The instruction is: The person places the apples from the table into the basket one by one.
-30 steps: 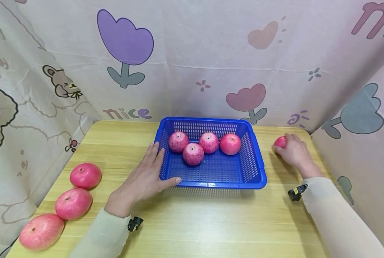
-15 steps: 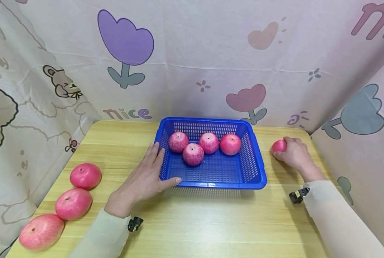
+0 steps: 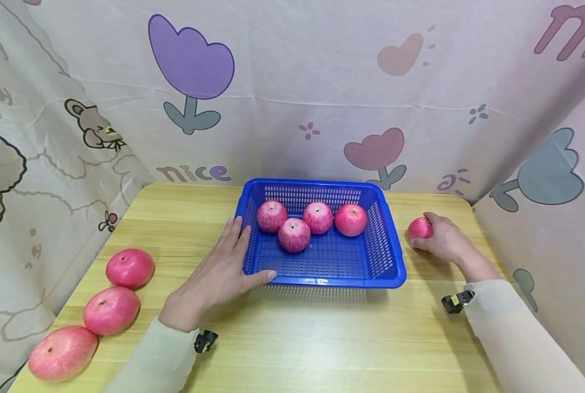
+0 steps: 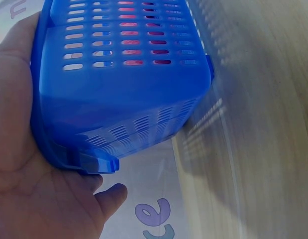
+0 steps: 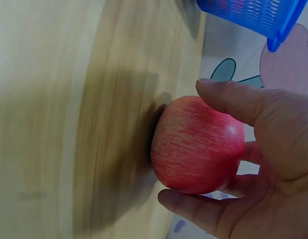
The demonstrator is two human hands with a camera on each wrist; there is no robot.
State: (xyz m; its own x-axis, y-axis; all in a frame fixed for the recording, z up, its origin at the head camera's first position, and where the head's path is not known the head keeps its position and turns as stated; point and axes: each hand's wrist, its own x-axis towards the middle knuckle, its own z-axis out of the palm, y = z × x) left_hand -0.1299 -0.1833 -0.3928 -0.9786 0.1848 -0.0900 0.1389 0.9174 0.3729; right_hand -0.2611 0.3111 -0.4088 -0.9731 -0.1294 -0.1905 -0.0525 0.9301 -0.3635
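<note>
Both hands at work on either side of a basket, as I follow them remotely through the head and wrist cameras. The hands are well apart. The right hand [image 3: 449, 240] is clamped on a round, glossy red apple [image 3: 418, 229], thumb on one side and fingers on the other; I cannot tell whether the fruit touches the bench [image 3: 312, 338], a pale wood-grain surface. Compared with one second ago, I find this hand and its apple shifted inward, towards the left hand [image 3: 219, 273], and slightly nearer the person. The left hand lies with extended fingers along the near end of a blue, rectangular, perforated plastic basket [image 3: 322, 282], its thumb at the front rim; I note no change in its position.

Between the hands, inside the basket, sit three streaked pink-red apples [image 3: 294, 236] and, closest to the right hand, one plainer red apple [image 3: 350, 220], all placed as before. Outward of the left hand, three large pinkish-red apples [image 3: 112, 310] form an unchanged slanting row on the bench. Beyond both hands hangs a pale fabric curtain [image 3: 282, 65] printed with flowers.
</note>
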